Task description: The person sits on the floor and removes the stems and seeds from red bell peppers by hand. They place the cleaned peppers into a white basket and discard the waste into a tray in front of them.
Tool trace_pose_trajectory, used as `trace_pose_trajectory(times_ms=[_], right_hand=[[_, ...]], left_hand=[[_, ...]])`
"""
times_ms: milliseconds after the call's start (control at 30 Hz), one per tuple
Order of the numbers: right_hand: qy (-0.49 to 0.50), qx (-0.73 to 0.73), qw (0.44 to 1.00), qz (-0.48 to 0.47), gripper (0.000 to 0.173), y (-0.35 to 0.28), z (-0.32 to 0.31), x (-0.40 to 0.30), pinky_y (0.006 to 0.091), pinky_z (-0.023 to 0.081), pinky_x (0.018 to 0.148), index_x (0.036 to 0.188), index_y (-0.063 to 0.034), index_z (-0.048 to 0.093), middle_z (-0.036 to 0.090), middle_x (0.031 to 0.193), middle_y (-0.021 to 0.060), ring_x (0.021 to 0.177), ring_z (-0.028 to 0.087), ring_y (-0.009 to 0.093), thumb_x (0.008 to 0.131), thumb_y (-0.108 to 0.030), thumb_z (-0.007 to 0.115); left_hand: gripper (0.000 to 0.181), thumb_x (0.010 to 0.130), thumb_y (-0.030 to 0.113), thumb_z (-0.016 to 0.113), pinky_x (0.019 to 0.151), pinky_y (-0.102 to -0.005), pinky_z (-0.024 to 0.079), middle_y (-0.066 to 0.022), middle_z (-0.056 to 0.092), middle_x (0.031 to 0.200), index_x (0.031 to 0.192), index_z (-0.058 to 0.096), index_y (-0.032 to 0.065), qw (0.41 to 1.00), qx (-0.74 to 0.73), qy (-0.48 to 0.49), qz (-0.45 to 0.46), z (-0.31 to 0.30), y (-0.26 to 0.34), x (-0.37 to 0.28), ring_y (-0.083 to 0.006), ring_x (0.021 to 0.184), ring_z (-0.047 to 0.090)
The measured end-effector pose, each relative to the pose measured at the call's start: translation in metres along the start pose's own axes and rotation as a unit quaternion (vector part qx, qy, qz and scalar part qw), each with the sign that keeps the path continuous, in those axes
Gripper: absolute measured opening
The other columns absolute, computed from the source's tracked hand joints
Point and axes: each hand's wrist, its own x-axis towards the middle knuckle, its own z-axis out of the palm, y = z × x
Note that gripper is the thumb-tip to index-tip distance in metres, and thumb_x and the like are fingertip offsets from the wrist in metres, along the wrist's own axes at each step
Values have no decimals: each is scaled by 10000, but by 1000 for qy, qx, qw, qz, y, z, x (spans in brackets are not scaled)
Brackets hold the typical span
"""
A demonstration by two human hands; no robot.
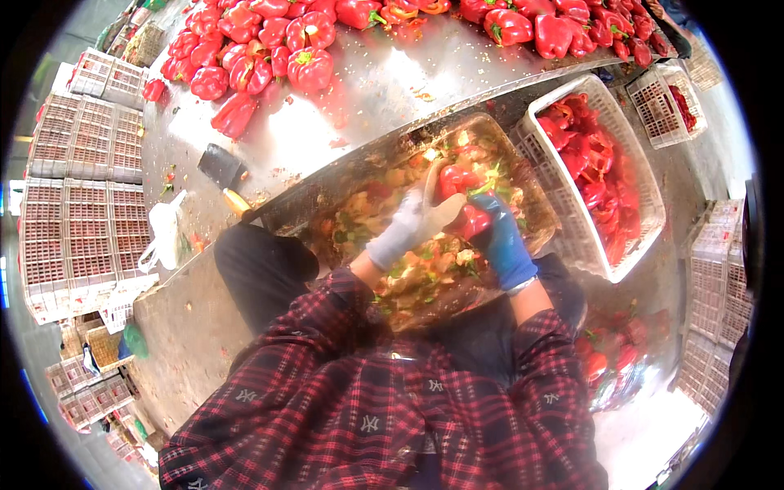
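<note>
Over a metal bin of pepper scraps [422, 269], both gloved hands meet at a red bell pepper [456, 180]. My left hand [413, 223], in a whitish glove with tan fingers, grips it from the left, thumb and fingers spread around it. My right hand [502, 239], in a blue glove, closes on its lower right side. A green stem [490, 184] shows near the right fingertips. The left thumb crosses in front of the red flesh, so I cannot tell whether it is one pepper or two pieces. Pale cores and seeds fill the bin.
Whole red peppers [245, 55] are heaped on the metal table [367, 79]. A dark-bladed scraper [222, 166] lies at left near a white bag [165, 233]. A white crate [637, 159] of cut peppers stands right of the bin. Stacked crates [86, 233] line the left.
</note>
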Motion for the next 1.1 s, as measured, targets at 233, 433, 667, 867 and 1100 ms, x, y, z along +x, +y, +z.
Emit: trace_pose_trajectory(times_ms=[233, 433, 667, 867, 1100], right_hand=[[-115, -132, 966, -189, 477, 14, -29, 10, 421, 509, 959, 1313, -111, 532, 539, 1288, 52, 1204, 537, 215, 948, -414, 575], [-45, 5, 997, -66, 563, 7, -11, 18, 370, 528, 911, 1396, -123, 457, 514, 1326, 45, 1179, 532, 189, 935, -381, 651], [109, -160, 964, -184, 485, 1, 13, 37, 298, 472, 930, 1379, -31, 472, 550, 1294, 63, 1131, 544, 154, 958, -187, 654], [134, -68, 976, -154, 550, 3, 1, 32, 312, 463, 974, 1411, 46, 407, 569, 1277, 89, 1115, 564, 146, 988, -247, 603], [49, -115, 978, -167, 466, 8, -36, 28, 332, 472, 950, 1352, -1, 437, 609, 1179, 88, 1037, 600, 164, 963, -211, 584]], left_hand=[[784, 815, 242, 695, 976, -465, 472, -292, 564, 1263, 1462, 324, 0, 991, 94, 54, 80, 14, -25, -10, -412, 1152, 583], [743, 854, 203, 677, 880, -420, 535, -257, 591, 1271, 1480, 303, 56, 979, 143, 144, -10, 25, -45, 8, -355, 1094, 645], [471, 874, 485, 602, 695, -476, 536, -230, 679, 831, 913, 704, 27, 953, 264, 147, 21, 54, -54, 27, -375, 793, 679], [677, 839, 259, 689, 948, -451, 481, -242, 561, 1200, 1373, 366, -3, 991, 111, 80, 2, 54, -36, 38, -389, 1109, 578], [534, 853, 180, 666, 935, -395, 498, -160, 622, 1154, 1315, 446, 27, 987, 75, 127, 62, 45, 24, 23, -317, 1073, 618]])
